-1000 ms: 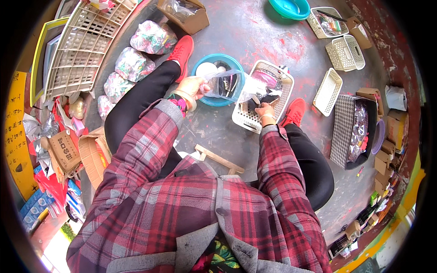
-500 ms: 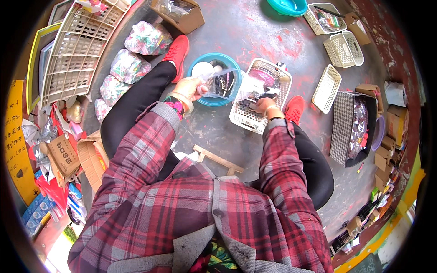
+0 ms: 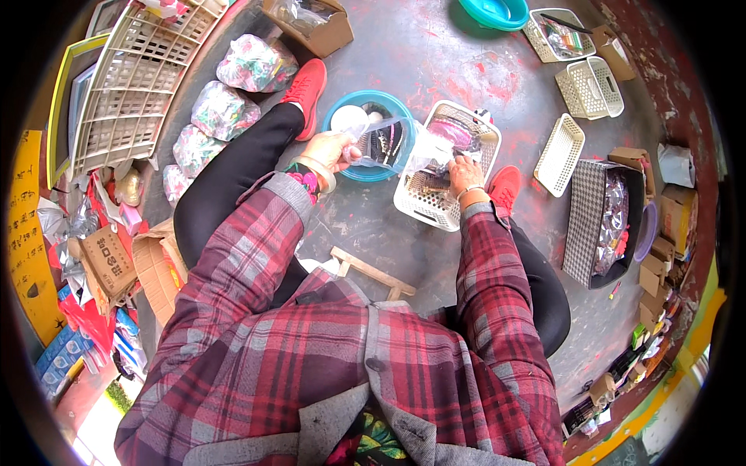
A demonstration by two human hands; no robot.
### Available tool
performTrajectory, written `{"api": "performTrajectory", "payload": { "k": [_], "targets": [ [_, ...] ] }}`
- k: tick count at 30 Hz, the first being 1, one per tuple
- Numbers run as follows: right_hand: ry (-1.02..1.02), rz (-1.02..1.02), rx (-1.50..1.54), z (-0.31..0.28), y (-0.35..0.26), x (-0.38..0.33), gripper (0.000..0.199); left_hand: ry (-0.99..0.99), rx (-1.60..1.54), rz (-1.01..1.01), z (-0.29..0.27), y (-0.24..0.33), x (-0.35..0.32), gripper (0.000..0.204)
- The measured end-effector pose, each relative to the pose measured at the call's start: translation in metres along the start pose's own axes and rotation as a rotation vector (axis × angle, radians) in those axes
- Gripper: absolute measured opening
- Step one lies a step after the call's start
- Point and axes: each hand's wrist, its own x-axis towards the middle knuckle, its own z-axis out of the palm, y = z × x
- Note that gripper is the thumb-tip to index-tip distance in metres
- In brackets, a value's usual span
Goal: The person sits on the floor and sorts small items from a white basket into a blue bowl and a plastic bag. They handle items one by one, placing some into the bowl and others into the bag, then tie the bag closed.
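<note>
My left hand (image 3: pixel 328 151) is closed on the edge of a clear plastic bag (image 3: pixel 400 159), which stretches over a blue basin (image 3: pixel 332 118) toward the white basket. Inside the basin lie white round things and dark strips with light, bead-like rows. Over the white perforated basket (image 3: pixel 427 213), my right hand (image 3: pixel 466 175) has its fingers bent down among the contents. What those fingers grip is too small to make out. Pink-purple packed items (image 3: pixel 458 136) fill the far part of that basket, with dark small items by my fingertips.
Several stuffed clear bags (image 3: pixel 216 111) line the left side. An empty white basket (image 3: pixel 559 155) and a houndstooth box (image 3: pixel 584 217) stand to the right. A wooden stool frame (image 3: pixel 373 273) is close to me. At the far side are a cardboard box (image 3: pixel 330 35) and teal basins (image 3: pixel 497 12).
My right hand has moved slightly up and right, and its fingers now bend down into the basket's contents. The left hand keeps hold of the clear bag, almost unmoved.
</note>
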Motion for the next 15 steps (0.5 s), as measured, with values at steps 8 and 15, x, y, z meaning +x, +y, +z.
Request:
{"api": "performTrajectory", "payload": {
  "k": [8,15],
  "targets": [
    [-0.183,0.062,-0.184,0.014,0.003,-0.008,0.020,0.000,0.002,0.008,-0.001,-0.002,0.002,0.008],
    [-0.215,0.179,0.045,-0.003,0.010,0.001,0.022,0.013,0.015,-0.007,-0.002,-0.005,0.006,0.009]
  ]
}}
